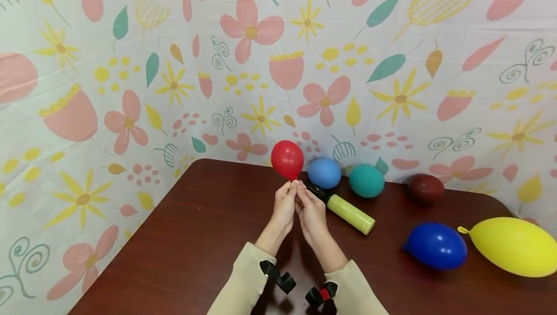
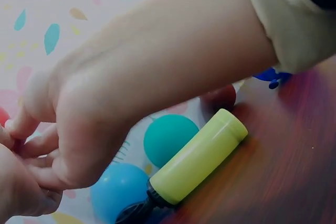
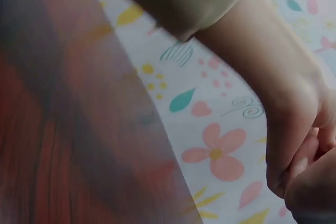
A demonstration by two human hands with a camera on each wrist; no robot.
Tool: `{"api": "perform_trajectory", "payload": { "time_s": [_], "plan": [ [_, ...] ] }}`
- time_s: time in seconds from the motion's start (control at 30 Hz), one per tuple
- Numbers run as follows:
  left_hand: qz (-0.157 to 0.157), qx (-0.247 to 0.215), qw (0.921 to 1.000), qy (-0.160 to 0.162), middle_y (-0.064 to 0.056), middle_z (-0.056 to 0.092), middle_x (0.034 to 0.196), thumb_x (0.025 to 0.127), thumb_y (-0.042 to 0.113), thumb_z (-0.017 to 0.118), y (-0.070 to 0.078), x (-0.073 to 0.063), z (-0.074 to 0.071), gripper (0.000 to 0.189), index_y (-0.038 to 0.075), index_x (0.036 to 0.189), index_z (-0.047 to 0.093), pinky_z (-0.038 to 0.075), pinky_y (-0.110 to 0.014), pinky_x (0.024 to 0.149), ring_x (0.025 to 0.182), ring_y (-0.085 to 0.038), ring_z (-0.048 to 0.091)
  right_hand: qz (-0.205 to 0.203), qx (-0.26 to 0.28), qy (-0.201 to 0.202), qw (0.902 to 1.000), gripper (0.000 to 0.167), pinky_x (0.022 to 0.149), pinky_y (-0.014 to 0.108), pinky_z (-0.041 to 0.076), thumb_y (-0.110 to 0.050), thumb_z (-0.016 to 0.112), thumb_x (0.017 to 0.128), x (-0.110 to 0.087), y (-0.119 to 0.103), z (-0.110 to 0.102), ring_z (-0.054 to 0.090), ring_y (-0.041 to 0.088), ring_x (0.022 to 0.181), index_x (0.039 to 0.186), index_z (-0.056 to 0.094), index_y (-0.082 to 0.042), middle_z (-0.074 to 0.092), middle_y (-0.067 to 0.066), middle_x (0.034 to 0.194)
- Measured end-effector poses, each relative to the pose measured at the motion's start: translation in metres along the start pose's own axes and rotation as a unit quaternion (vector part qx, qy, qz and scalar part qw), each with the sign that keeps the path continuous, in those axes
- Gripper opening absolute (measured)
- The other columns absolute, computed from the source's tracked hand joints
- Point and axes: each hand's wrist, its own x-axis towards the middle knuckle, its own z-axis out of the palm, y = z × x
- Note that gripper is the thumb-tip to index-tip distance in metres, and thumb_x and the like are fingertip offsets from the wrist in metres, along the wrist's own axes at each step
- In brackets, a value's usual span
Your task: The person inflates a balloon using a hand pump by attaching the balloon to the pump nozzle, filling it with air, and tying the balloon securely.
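A small, round, inflated red balloon stands upright over the table, its neck down between my fingertips. My left hand pinches the neck from the left side. From the right, my right hand pinches it too, thumbs and fingertips meeting right below the balloon. The neck's end is hidden by the fingers. Just right of the hands lies a balloon pump with a yellow-green barrel and a black end, also seen in the left wrist view. In the right wrist view the fingers overlap at the right edge.
Behind the pump sit a light blue balloon and a teal balloon. Farther right are a dark red balloon, a dark blue balloon and a large yellow balloon. A flower-patterned cloth hangs behind the brown table.
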Motion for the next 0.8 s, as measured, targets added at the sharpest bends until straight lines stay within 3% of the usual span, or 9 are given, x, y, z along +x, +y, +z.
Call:
{"api": "perform_trajectory", "payload": {
  "time_s": [0.1, 0.2, 0.33, 0.53, 0.7, 0.8],
  "plan": [
    [0.009, -0.007, 0.9999, -0.003, -0.001, 0.066, 0.1, 0.102, 0.013, 0.048, -0.001, -0.002, 0.002, 0.027, -0.001, 0.089, 0.067, 0.044, -0.021, 0.093, 0.104, -0.011, 0.057, 0.032, 0.057, -0.004, 0.9978, 0.019, 0.078, 0.013, 0.05, -0.015, 0.055, 0.1, -0.001, -0.004, -0.002, 0.061, 0.002, 0.081, 0.106, 0.072, -0.009, 0.069, -0.009, 0.088],
    [0.009, -0.018, 0.9998, -0.008, -0.013, 0.067, 0.116, 0.102, 0.014, 0.048, -0.002, -0.003, 0.004, 0.029, -0.002, 0.09, 0.068, 0.042, -0.023, 0.097, 0.116, -0.02, 0.056, 0.061, 0.095, -0.009, 0.9935, 0.028, 0.074, 0.011, 0.048, -0.011, 0.052, 0.1, 0.0, -0.009, -0.004, 0.056, 0.002, 0.075, 0.085, 0.074, -0.018, 0.068, -0.01, 0.083],
    [-0.002, -0.037, 0.9992, -0.015, -0.019, 0.062, 0.131, 0.103, 0.015, 0.047, -0.003, -0.003, 0.008, 0.032, -0.011, 0.102, 0.066, 0.039, -0.028, 0.102, 0.127, -0.027, 0.053, 0.08, 0.107, -0.006, 0.9909, 0.034, 0.071, 0.01, 0.045, -0.009, 0.049, 0.101, 0.0, -0.016, -0.006, 0.054, 0.001, 0.072, 0.08, 0.073, -0.02, 0.067, -0.011, 0.079],
    [-0.008, -0.032, 0.9993, -0.02, -0.016, 0.068, 0.123, 0.102, 0.014, 0.048, -0.005, 0.0, 0.009, 0.035, -0.016, 0.11, 0.063, 0.041, -0.026, 0.1, 0.12, -0.02, 0.059, 0.077, 0.094, 0.006, 0.9926, 0.035, 0.069, 0.012, 0.042, -0.005, 0.047, 0.101, 0.0, -0.021, -0.006, 0.05, 0.003, 0.068, 0.078, 0.071, -0.018, 0.063, -0.01, 0.075],
    [-0.001, -0.034, 0.9994, -0.012, -0.016, 0.072, 0.112, 0.099, 0.011, 0.055, -0.006, 0.001, 0.007, 0.03, -0.014, 0.111, 0.066, 0.044, -0.023, 0.095, 0.106, -0.014, 0.066, 0.048, 0.058, 0.01, 0.9971, 0.034, 0.068, 0.014, 0.04, -0.004, 0.046, 0.101, 0.0, -0.021, -0.007, 0.049, 0.004, 0.068, 0.078, 0.067, -0.016, 0.058, -0.008, 0.074],
    [-0.01, -0.049, 0.9987, -0.007, -0.01, 0.076, 0.101, 0.096, 0.01, 0.059, -0.001, 0.001, 0.006, 0.032, -0.016, 0.114, 0.064, 0.047, -0.023, 0.092, 0.094, -0.01, 0.068, 0.037, 0.037, 0.019, 0.9984, 0.032, 0.069, 0.014, 0.04, -0.004, 0.046, 0.101, 0.002, -0.026, -0.005, 0.048, 0.005, 0.068, 0.076, 0.063, -0.015, 0.055, -0.007, 0.073]
  ]
}}
